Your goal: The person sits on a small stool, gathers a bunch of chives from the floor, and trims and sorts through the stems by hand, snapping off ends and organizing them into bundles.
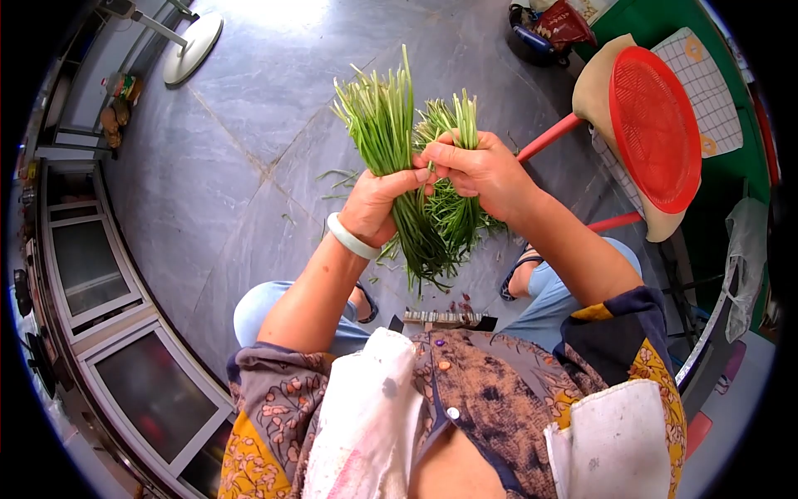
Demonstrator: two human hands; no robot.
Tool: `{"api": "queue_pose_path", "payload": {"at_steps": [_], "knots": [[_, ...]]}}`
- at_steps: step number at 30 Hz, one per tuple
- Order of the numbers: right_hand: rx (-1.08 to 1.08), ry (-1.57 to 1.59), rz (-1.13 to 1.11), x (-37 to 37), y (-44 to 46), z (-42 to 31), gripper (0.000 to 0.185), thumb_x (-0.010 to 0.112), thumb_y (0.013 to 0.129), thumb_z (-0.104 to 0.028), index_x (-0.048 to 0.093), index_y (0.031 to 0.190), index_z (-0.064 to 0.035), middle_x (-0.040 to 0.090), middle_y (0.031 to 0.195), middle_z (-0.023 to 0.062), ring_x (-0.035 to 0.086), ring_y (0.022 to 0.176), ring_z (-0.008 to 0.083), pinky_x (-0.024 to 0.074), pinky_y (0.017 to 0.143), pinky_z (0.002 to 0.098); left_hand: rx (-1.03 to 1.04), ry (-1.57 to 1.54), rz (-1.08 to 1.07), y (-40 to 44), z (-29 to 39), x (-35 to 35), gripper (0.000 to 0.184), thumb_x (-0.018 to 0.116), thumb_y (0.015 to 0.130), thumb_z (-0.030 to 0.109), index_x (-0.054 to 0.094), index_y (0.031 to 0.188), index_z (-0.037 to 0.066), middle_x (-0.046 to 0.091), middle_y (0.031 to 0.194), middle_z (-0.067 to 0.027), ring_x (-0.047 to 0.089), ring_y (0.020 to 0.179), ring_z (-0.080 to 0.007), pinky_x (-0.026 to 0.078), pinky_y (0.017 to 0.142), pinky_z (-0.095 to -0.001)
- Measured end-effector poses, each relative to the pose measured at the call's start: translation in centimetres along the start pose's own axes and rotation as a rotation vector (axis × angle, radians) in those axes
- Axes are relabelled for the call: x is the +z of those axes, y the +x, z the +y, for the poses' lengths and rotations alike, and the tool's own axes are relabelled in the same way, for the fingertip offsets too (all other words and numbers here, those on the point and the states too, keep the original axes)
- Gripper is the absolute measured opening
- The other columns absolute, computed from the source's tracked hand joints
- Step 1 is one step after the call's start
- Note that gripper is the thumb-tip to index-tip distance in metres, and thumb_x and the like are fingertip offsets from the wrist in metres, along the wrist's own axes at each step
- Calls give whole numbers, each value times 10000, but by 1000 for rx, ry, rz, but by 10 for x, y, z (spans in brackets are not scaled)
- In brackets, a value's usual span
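Observation:
My left hand (376,202), with a pale bangle (352,239) at the wrist, is closed round a thick bunch of garlic chives (381,116). The cut pale ends point up and away from me, and the dark green leaf tips hang down toward my lap. Close beside it, my right hand (486,170) pinches a smaller bundle of chives (465,116) between thumb and fingers. Both hands nearly touch at the fingertips. Below them, more loose chives (460,218) lie in a heap on the floor, partly hidden by the hands and the bunch.
A red plastic basket (657,129) rests on a stool with red legs (550,137) at the right. Scraps of chive (339,176) are scattered on the grey tiled floor (241,133). Glass-fronted cabinets (91,262) line the left; a white round base (194,48) stands at upper left.

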State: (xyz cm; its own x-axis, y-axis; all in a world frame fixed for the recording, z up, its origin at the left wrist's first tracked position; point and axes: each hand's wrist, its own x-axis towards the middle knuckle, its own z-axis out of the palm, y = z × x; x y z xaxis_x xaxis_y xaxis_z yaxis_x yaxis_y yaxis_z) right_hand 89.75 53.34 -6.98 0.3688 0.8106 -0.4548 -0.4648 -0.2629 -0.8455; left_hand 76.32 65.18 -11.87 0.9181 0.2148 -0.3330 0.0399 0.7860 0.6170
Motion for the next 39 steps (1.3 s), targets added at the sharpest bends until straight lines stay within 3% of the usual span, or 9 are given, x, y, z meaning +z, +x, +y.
{"api": "queue_pose_path", "payload": {"at_steps": [6, 9, 21, 24, 28, 32, 39], "knots": [[-43, -87, -56, 2, -3, -3, 102, 638, 855, -147, 660, 899, -58, 621, 756, -12, 436, 546, 21, 291, 466, 180, 33, -34, 13, 2, -3, -3, 168, 690, 801, 59, 628, 957, 60, 631, 890, -22, 581, 785, -129, 458, 700, -269], [4, 28, -59, 0, -1, 3, 90, 630, 848, -126, 657, 900, -58, 624, 766, -9, 430, 540, 21, 288, 463, 181, 15, -8, 44, 2, -2, -1, 177, 704, 795, 69, 626, 953, 67, 622, 877, -12, 578, 793, -127, 456, 699, -269], [-71, 126, 132, -5, 6, -3, 125, 602, 868, -152, 648, 886, -37, 526, 714, -11, 381, 497, 51, 251, 441, 223, -4, 2, 81, 1, 3, 2, 198, 686, 821, 49, 590, 995, 52, 640, 827, -54, 602, 719, -150, 489, 652, -280], [-161, 166, 185, -23, 16, -6, 163, 588, 887, -189, 648, 882, -38, 536, 742, 6, 379, 495, 55, 256, 441, 228, 9, 33, 39, 1, -2, -2, 196, 686, 822, 50, 588, 992, 48, 639, 833, -56, 602, 720, -152, 491, 655, -280], [-56, 61, 154, -19, 8, -10, 191, 639, 871, -241, 642, 866, -49, 543, 728, -3, 387, 502, 52, 263, 441, 219, 3, 0, 85, -1, 0, -1, 182, 683, 826, 57, 591, 983, 46, 636, 840, -53, 601, 727, -151, 486, 655, -278], [-56, -18, -35, 2, -3, -3, 95, 643, 840, -145, 645, 867, -54, 623, 736, -11, 429, 537, 25, 274, 447, 197, 30, -2, 70, 1, -1, -2, 174, 683, 828, 62, 597, 978, 51, 635, 843, -45, 599, 735, -145, 480, 659, -276], [-28, 128, 37, -4, 3, 6, 96, 609, 848, -119, 644, 913, -58, 639, 794, 9, 419, 527, 30, 263, 446, 201, 14, 22, 38, 1, 2, 0, 182, 690, 822, 69, 598, 978, 55, 634, 840, -41, 594, 729, -140, 475, 659, -276]]}}
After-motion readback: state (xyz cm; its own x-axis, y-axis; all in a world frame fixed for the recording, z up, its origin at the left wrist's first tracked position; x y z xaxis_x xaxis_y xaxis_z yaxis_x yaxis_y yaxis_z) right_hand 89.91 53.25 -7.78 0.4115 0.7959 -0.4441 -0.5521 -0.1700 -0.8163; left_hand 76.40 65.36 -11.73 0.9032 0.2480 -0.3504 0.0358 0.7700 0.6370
